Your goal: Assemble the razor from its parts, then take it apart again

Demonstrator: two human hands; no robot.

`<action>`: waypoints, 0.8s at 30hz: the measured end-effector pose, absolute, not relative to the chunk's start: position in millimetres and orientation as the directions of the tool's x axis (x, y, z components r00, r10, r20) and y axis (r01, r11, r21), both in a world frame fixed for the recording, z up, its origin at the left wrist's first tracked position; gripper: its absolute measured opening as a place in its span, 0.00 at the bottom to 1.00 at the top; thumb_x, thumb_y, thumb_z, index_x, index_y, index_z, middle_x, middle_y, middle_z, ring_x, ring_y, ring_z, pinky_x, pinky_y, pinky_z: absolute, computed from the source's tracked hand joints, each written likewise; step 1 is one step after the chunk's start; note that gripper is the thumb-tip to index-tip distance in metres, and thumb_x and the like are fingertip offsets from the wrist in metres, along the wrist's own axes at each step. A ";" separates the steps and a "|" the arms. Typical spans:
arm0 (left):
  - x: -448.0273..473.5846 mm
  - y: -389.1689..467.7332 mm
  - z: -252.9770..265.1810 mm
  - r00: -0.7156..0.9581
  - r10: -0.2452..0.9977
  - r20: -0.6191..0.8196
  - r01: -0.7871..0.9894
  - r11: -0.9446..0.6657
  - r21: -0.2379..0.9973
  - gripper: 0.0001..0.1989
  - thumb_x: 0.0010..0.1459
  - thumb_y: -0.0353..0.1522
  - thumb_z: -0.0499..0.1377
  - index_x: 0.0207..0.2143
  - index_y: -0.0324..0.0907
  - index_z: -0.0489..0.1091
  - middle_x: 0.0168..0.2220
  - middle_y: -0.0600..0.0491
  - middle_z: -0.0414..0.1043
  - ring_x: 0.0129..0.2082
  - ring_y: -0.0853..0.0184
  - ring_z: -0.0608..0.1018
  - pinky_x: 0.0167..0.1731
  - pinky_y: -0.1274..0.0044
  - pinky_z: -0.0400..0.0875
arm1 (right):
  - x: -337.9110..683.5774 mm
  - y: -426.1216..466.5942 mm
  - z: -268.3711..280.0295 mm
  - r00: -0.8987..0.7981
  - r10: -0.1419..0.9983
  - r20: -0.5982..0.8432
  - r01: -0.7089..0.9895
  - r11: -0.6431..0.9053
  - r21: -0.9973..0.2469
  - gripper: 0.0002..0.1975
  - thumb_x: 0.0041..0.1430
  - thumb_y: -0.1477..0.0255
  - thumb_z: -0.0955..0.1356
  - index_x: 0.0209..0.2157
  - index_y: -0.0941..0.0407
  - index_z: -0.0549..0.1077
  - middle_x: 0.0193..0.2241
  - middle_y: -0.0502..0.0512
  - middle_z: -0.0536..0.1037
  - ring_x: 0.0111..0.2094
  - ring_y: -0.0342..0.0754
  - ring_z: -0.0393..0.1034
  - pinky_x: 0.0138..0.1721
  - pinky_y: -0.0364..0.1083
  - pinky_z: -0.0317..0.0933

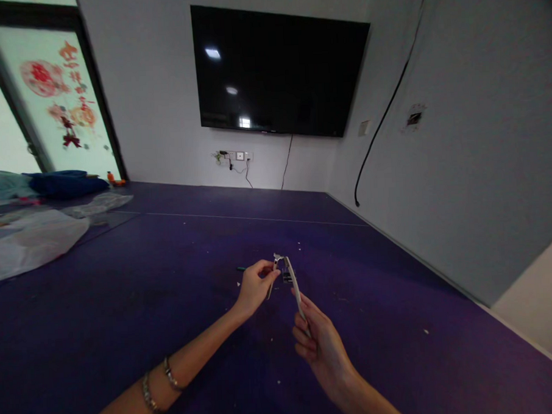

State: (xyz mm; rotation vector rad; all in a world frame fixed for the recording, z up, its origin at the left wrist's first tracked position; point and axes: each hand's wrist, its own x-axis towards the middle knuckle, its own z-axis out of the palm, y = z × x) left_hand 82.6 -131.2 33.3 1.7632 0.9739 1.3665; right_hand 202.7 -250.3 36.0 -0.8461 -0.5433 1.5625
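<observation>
My left hand (257, 288), with two metal bangles on the forearm, pinches a slim pale strip with a shiny metallic end (276, 262). Opposite it, my right hand (319, 339) is closed around a long, thin, pale flat piece (294, 285) that I see nearly edge-on. The upper ends of the two pieces meet or almost meet; whether they are joined I cannot tell. Between them shows a small dark object (287, 275), and it is unclear whether it belongs to the held piece or lies on the floor behind. A short teal stick (241, 269) lies beyond my left hand.
Small white scraps (426, 331) dot the purple floor (210, 368). Clear plastic sheeting (40, 245) and dark blue cloth (67, 184) lie at left. Ahead, a television (279, 72) hangs above wall sockets (239, 155). A black cable (382, 120) dangles along the right wall.
</observation>
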 end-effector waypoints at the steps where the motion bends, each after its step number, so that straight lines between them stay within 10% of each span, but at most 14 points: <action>1: 83.0 -131.6 33.2 0.162 0.876 0.454 0.143 -0.476 0.868 0.06 0.48 0.33 0.59 0.27 0.38 0.70 0.26 0.53 0.72 0.26 0.68 0.73 0.30 0.77 0.67 | 203.6 -249.4 37.3 -0.009 0.979 -0.201 -0.634 -0.161 -0.756 0.20 0.46 0.65 0.69 0.42 0.53 0.64 0.16 0.39 0.56 0.13 0.32 0.40 0.16 0.38 0.29; 24: 85.6 -138.1 34.4 0.198 0.853 0.483 0.156 -0.514 0.844 0.06 0.47 0.31 0.60 0.23 0.40 0.65 0.22 0.58 0.65 0.25 0.71 0.68 0.30 0.79 0.63 | 196.6 -251.7 40.3 -0.002 0.973 -0.232 -0.641 -0.179 -0.746 0.22 0.45 0.65 0.70 0.43 0.53 0.64 0.16 0.39 0.56 0.13 0.32 0.40 0.16 0.38 0.29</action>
